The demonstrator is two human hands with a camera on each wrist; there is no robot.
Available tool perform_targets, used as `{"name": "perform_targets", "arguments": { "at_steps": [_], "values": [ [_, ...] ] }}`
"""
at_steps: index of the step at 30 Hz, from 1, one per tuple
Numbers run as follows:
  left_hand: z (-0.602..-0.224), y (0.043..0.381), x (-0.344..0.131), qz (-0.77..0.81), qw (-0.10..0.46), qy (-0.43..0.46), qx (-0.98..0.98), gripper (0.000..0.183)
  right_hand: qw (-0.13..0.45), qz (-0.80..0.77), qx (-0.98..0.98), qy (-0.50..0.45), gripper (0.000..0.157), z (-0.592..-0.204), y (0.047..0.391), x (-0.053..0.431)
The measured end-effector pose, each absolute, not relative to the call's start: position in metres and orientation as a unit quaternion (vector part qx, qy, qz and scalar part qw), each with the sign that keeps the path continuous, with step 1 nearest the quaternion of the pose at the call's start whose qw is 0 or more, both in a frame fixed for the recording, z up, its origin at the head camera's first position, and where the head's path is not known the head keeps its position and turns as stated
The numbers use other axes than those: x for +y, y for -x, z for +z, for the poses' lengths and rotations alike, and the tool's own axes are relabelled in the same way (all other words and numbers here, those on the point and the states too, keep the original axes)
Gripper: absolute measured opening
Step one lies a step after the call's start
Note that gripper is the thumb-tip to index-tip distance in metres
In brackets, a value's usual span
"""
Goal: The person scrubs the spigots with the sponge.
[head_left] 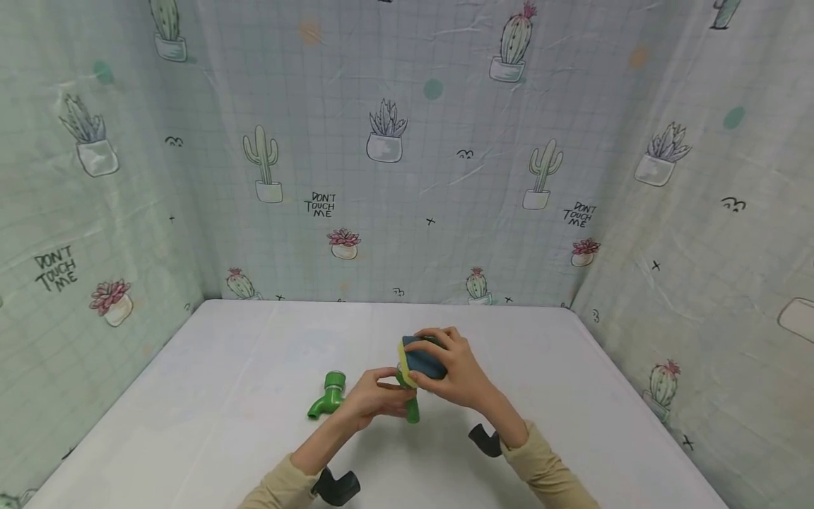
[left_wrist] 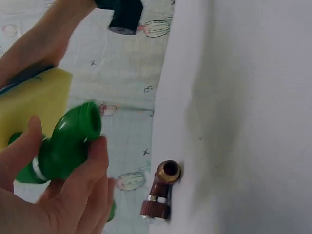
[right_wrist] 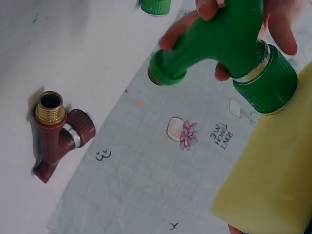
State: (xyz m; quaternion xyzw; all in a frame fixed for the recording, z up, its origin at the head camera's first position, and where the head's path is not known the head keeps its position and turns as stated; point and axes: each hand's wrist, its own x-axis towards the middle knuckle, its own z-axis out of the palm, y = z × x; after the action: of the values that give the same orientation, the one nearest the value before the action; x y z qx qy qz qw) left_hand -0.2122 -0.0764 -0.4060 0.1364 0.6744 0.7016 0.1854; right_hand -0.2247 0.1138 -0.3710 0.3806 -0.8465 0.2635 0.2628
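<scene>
My left hand [head_left: 378, 397] holds a green plastic faucet [left_wrist: 68, 141] between thumb and fingers, raised over the table. In my right hand [head_left: 459, 369] is a sponge [head_left: 425, 359] with a blue layer and a yellow one, fingers curled over the blue side. The sponge's yellow face [right_wrist: 273, 170] meets the faucet's ribbed green cap [right_wrist: 268, 80] in the right wrist view. Left of my left hand, a second green faucet [head_left: 328, 397] lies on the table.
Black elbow pipes lie near each forearm, one at left [head_left: 337, 488] and one at right [head_left: 485, 441]. A brown faucet [right_wrist: 51, 134] with a brass threaded end rests on the white table [head_left: 242, 367]. Cactus-print sheets [head_left: 420, 212] stand around the table's back and sides.
</scene>
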Motion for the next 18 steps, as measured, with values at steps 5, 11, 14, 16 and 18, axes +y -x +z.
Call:
{"name": "perform_targets", "arguments": {
  "at_steps": [5,11,14,16,18],
  "values": [
    [-0.409,0.211,-0.071,0.7,0.131,-0.131,0.689,0.044,0.266,0.268,-0.837,-0.397,0.031,-0.371,0.224,0.115],
    [-0.409,0.212,-0.073,0.697,0.12,-0.124,0.696,0.041,0.277,0.259,-0.836,-0.396,0.029,-0.381,0.235,0.129],
    [-0.403,0.213,-0.077,0.696,0.121,-0.12,0.697,0.043,0.277,0.252,-0.848,-0.374,0.03,-0.387,0.244,0.137],
    [-0.398,0.213,-0.08,0.695,0.121,-0.118,0.699,0.043,0.272,0.269,-0.853,-0.355,0.032,-0.386,0.248,0.14],
    [-0.395,0.212,-0.082,0.694,0.123,-0.118,0.699,0.042,0.265,0.302,-0.848,-0.347,0.033,-0.382,0.248,0.14]
  ]
}}
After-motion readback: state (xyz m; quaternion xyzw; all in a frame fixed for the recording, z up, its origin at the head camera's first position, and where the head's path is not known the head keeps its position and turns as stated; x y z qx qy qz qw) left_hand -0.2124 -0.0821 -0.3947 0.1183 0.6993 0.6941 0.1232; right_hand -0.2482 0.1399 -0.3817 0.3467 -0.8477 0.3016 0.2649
